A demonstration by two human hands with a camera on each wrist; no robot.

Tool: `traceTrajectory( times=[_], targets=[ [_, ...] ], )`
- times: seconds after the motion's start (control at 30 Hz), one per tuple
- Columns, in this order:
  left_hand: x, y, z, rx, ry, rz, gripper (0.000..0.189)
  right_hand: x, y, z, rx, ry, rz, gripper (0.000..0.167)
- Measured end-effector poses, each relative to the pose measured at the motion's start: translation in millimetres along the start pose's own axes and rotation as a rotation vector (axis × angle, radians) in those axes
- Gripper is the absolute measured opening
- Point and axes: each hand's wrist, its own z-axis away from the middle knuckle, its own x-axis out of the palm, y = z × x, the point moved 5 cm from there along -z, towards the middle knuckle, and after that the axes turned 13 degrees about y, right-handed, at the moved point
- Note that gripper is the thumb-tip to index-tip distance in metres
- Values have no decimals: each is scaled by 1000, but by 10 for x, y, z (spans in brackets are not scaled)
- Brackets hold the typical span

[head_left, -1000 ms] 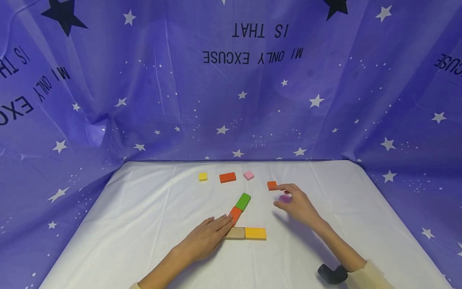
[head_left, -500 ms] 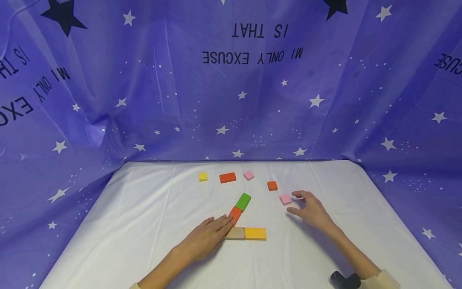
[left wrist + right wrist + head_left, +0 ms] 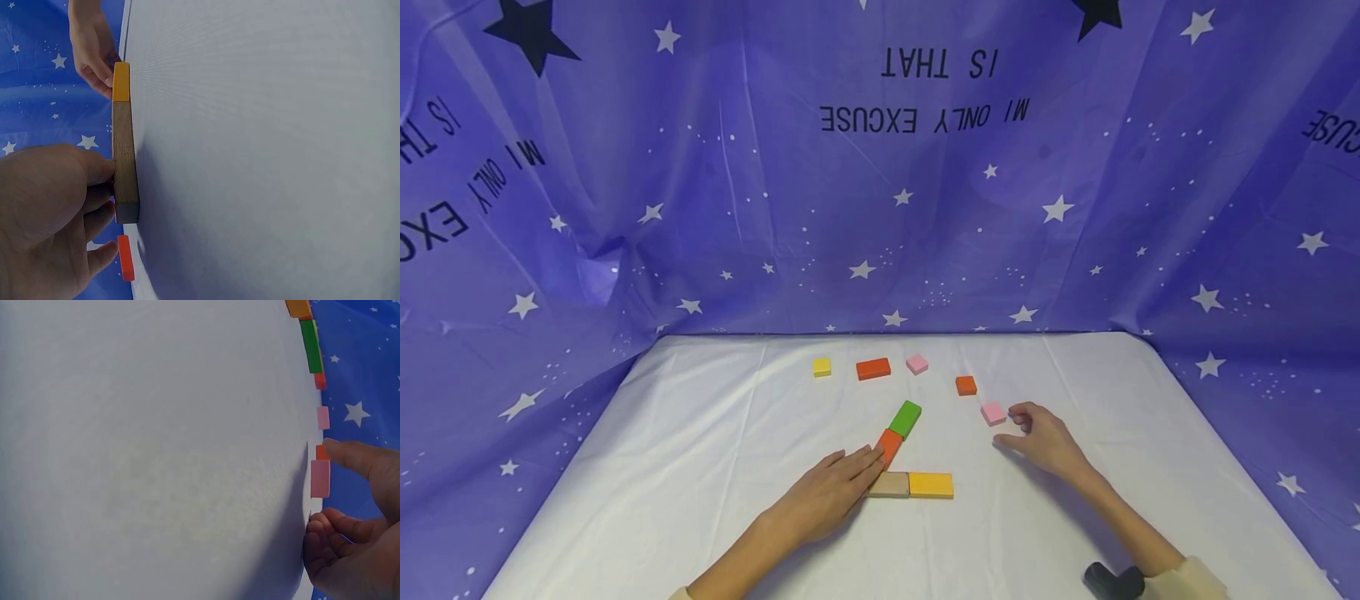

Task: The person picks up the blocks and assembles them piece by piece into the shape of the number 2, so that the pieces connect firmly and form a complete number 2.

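A: ok so what's where, left to right?

B: Left hand [image 3: 831, 493] is flat-ish, straight fingers resting over the wooden block [image 3: 890, 484] and red block [image 3: 891, 447], not clutching anything. Bare grain on the wooden one, smooth paint on the green block [image 3: 906, 420] and yellow-orange block [image 3: 931, 486].

A: and the pink block [image 3: 993, 413]?

B: On the white-covered worktop [image 3: 737, 400], just left of the right hand [image 3: 1047, 437], def the nearer one. Thumb and fingers parted, nothing held. Squarish, so no obvious long axis imo.
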Motion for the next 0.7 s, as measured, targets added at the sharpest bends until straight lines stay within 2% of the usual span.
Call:
traceTrajectory(
  times=[0.23, 0.7],
  targets=[
    [8, -5, 3, -7, -8, 11, 47, 67, -15, -43, 22, 6, 6, 55],
    [3, -10, 2, -9, -2, 16, 48, 138, -110, -133, 1, 59, 15, 40]
  ],
)
